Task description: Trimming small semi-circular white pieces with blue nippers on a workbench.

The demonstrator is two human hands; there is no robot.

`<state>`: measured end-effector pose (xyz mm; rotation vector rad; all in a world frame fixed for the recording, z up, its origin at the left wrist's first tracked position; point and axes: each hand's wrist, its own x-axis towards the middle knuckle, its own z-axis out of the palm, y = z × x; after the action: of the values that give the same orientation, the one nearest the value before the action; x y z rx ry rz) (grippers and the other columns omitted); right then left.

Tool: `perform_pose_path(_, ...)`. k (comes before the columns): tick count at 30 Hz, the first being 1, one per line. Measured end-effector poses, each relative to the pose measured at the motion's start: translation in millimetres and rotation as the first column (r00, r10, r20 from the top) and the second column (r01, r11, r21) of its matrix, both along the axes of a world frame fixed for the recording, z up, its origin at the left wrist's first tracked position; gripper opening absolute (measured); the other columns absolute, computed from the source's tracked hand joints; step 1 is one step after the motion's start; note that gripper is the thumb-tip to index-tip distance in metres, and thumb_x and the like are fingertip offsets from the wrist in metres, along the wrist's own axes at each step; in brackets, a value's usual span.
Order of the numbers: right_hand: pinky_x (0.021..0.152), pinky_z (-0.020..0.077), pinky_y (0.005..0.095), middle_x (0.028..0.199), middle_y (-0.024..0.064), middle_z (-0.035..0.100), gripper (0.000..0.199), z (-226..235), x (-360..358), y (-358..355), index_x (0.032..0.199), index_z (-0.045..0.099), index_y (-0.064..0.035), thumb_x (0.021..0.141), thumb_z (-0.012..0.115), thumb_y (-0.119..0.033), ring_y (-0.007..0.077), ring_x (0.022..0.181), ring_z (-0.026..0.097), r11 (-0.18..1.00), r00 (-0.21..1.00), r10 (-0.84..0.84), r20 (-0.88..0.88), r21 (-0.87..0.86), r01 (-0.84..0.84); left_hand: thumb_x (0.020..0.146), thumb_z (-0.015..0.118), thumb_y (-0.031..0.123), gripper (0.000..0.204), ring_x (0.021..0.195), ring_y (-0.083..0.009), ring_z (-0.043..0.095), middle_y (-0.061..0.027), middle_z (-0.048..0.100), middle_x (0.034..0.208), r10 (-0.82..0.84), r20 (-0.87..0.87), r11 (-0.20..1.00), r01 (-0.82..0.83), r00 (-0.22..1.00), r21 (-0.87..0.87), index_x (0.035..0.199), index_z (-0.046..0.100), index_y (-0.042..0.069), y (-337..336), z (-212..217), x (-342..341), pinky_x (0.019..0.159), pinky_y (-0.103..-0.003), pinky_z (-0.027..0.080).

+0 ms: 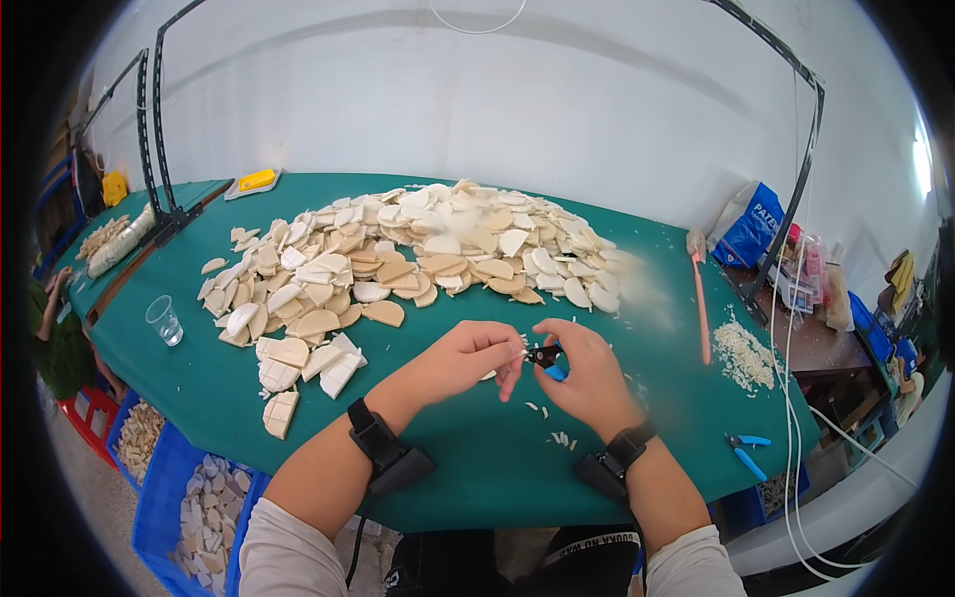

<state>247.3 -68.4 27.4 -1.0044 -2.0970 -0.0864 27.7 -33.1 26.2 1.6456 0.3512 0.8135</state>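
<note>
My right hand (594, 383) is closed around a pair of small cutting pliers (546, 356) with a black head and blue handles. Their jaws point left toward my left hand (470, 356), whose thumb and fingers pinch a small whitish piece (524, 352) at the tips of the jaws. My fingers hide most of that piece. Small white offcuts (563, 439) lie on the green table (453, 468) below my hands. Beyond them spreads a big heap of flat cream and white half-round pieces (398, 254).
More blue-handled pliers (746, 458) lie at the right, near a pile of white scraps (744, 356) and a pink-handled brush (701, 308). A clear plastic cup (164, 320) stands left. A blue crate (159, 507) of pieces sits lower left. White cables (791, 428) hang at right. Another person (65, 338) is far left.
</note>
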Motion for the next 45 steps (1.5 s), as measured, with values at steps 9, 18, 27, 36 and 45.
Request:
perform_pose_path(9, 0.072, 0.0506, 0.0393, 0.085, 0.0055, 0.068, 0.049, 3.0, 0.2, -1.7, 0.12, 0.057, -0.0141, 0.075, 0.075, -0.008, 0.0269, 0.083, 0.067, 0.999, 0.999, -0.038, 0.03, 0.012, 0.037, 0.105, 0.048, 0.018, 0.026, 0.068, -0.0138, 0.065, -0.0039, 0.064, 0.074, 0.011, -0.006, 1.0, -0.011, 1.0, 0.013, 0.087, 0.06, 0.002, 0.4, 0.6, 0.9, 0.068, -0.027, 0.048)
perform_pose_path(18, 0.071, 0.0552, 0.0398, 0.089, 0.0094, 0.071, 0.053, 4.6, -1.1, -5.6, 0.127, 0.054, -0.0147, 0.078, 0.072, -0.005, 0.0288, 0.082, 0.07, 0.989, 0.997, -0.08, 0.01, -0.126, 0.081, 0.106, 0.049, 0.02, 0.027, 0.067, -0.0133, 0.064, -0.0036, 0.064, 0.074, 0.009, -0.002, 1.0, -0.009, 1.0, 0.009, 0.087, 0.06, 0.003, -1.5, 2.3, 0.0, 0.068, -0.027, 0.048)
perform_pose_path(27, 0.082, 0.0464, 0.0408, 0.091, 0.0079, 0.063, 0.06, -0.6, 0.4, -0.8, 0.131, 0.053, -0.0104, 0.075, 0.075, -0.008, 0.0288, 0.091, 0.061, 0.999, 1.0, -0.026, -0.008, -0.037, 0.025, 0.106, 0.051, 0.023, 0.028, 0.067, -0.0124, 0.064, -0.0026, 0.063, 0.074, 0.008, 0.02, 1.0, -0.008, 1.0, 0.002, 0.089, 0.061, 0.004, -3.2, 2.5, 0.3, 0.067, -0.026, 0.047)
perform_pose_path(36, 0.08, 0.0464, 0.0406, 0.09, 0.0082, 0.062, 0.061, 1.7, 0.1, -0.5, 0.13, 0.054, -0.01, 0.073, 0.076, -0.007, 0.0293, 0.088, 0.061, 1.0, 1.0, -0.022, 0.012, 0.016, 0.022, 0.106, 0.051, 0.024, 0.027, 0.068, -0.0119, 0.063, -0.0019, 0.063, 0.074, 0.014, -0.018, 1.0, -0.014, 1.0, 0.0, 0.09, 0.061, 0.005, -4.4, 4.8, 0.6, 0.066, -0.026, 0.046)
perform_pose_path(45, 0.08, 0.0468, 0.04, 0.09, 0.0072, 0.063, 0.059, -0.3, 0.6, -0.7, 0.129, 0.054, -0.012, 0.074, 0.076, -0.006, 0.0282, 0.088, 0.062, 1.0, 1.0, -0.029, 0.004, -0.011, 0.029, 0.106, 0.051, 0.024, 0.027, 0.068, -0.0122, 0.064, -0.0021, 0.063, 0.075, 0.013, -0.019, 1.0, -0.013, 1.0, 0.012, 0.089, 0.06, 0.005, -2.4, 2.1, 1.1, 0.066, -0.026, 0.046)
